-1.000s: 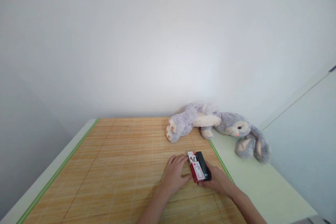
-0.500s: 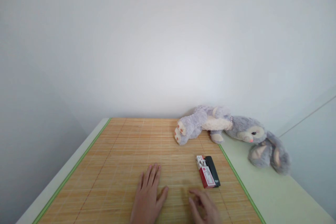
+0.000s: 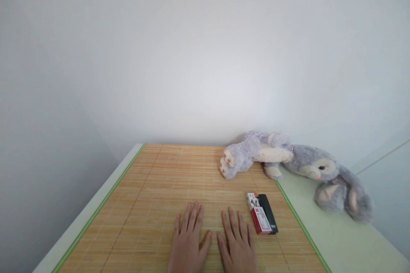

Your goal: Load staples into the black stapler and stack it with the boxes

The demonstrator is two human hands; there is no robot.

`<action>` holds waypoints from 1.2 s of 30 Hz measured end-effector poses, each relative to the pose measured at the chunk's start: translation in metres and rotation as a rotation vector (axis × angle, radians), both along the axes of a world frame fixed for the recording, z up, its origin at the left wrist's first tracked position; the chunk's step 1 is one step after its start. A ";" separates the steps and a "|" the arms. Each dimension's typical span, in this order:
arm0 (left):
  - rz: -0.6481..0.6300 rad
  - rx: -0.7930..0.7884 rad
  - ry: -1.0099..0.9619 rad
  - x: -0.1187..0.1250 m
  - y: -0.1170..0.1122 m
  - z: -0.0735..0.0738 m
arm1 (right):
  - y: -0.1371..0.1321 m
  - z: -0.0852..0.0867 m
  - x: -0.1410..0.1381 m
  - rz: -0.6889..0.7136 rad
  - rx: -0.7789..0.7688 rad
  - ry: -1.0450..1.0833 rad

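left hand [image 3: 188, 243] and right hand [image 3: 236, 245] flat, splayed, empty on bamboo mat [image 3: 153, 196]; red box [image 3: 259, 219] and black case [image 3: 268, 218] lie side by side just right of the right hand, set down, not held.

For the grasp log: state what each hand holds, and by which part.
Nothing held: left hand and right hand lie flat on the mat, the box beside them.

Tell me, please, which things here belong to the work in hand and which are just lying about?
In hand: left hand and right hand, flat and open on the bamboo mat; red-and-white box and black case, side by side just right of the right hand, untouched.
Lying about: plush rabbit, on its side at the mat's far right corner; pale table beneath.
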State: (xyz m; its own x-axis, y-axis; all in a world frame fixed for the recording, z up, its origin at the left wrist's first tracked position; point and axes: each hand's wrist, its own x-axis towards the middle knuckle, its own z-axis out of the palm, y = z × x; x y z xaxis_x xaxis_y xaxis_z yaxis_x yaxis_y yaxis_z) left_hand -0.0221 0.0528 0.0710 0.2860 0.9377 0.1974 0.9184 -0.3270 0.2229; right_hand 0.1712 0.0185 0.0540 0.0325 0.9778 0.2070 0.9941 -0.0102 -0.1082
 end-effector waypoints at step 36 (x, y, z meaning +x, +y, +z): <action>0.003 -0.004 0.006 0.002 -0.003 0.006 | 0.000 0.015 -0.018 -0.085 0.022 0.035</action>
